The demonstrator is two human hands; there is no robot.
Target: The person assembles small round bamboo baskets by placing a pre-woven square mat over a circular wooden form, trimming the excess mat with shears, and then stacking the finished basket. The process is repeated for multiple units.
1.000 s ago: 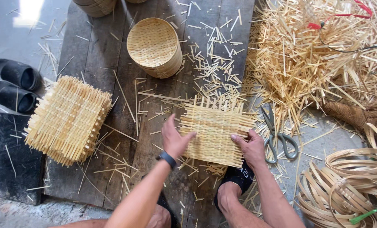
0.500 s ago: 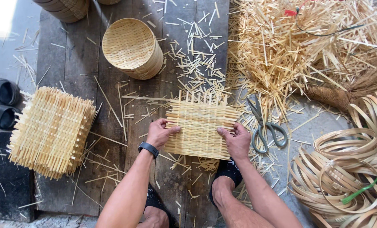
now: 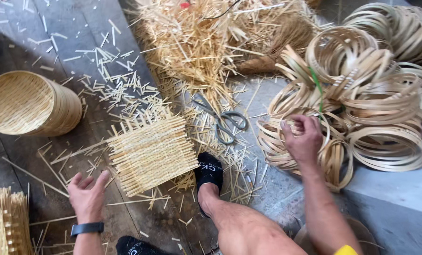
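Right hand (image 3: 303, 141) is out on the pile of hoops (image 3: 362, 94) at right, fingers (image 3: 291, 126) curled over the rim of one near hoop; looks like a light pinch, but I can't tell if it's fully closed on the band.

Left hand (image 3: 88, 196) lies flat and spread on the boards (image 3: 41, 156), fingertips touching the near-left corner of the mat (image 3: 149, 153), nothing clasped.

The mat sits mid-floor, just left of the shod foot (image 3: 208, 172), loose strip ends sticking out on every side.

Handling, my guess:
- hoops: light, springy thin bands, nested and tangled, so one lifted will likely drag its neighbours. Best taken by the rim with thumb inside.
- mat: light, flexible, weave unbound at the edges; press flat or lift from the woven middle, since the ends would slide out.

Scissors (image 3: 225, 123) lie between mat and hoops. Round basket (image 3: 29, 106) far left.
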